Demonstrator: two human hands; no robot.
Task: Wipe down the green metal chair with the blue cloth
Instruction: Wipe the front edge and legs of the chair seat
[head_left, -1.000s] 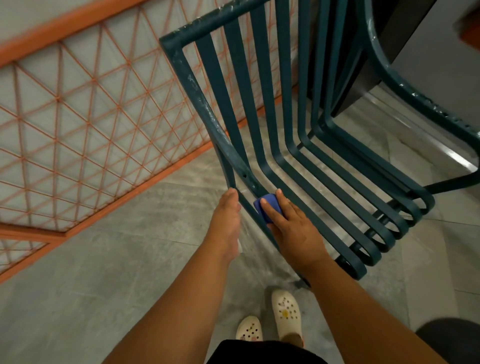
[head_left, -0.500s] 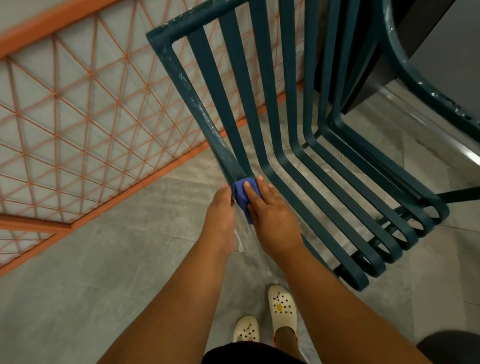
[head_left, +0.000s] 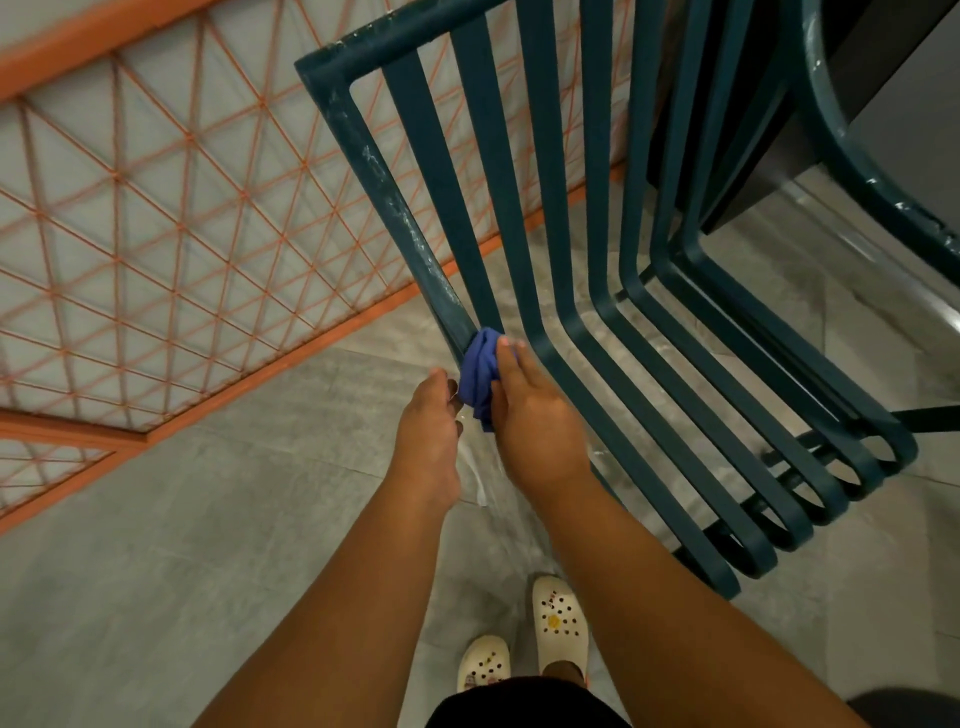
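The green metal chair stands in front of me, its slatted back and seat open to the floor below. Its left frame bar carries pale smears. My right hand grips the bunched blue cloth and presses it against this bar where the back meets the seat. My left hand is just left of the cloth with curled fingers. A thin clear strip hangs under it; I cannot tell what it holds.
An orange lattice railing runs along the left over the grey tiled floor. A dark table edge sits behind the chair at the top right. My feet in white clogs are just in front of the seat.
My right hand has slid the blue cloth up the left frame bar, from the seat's side to the bend below the backrest. My left hand followed alongside.
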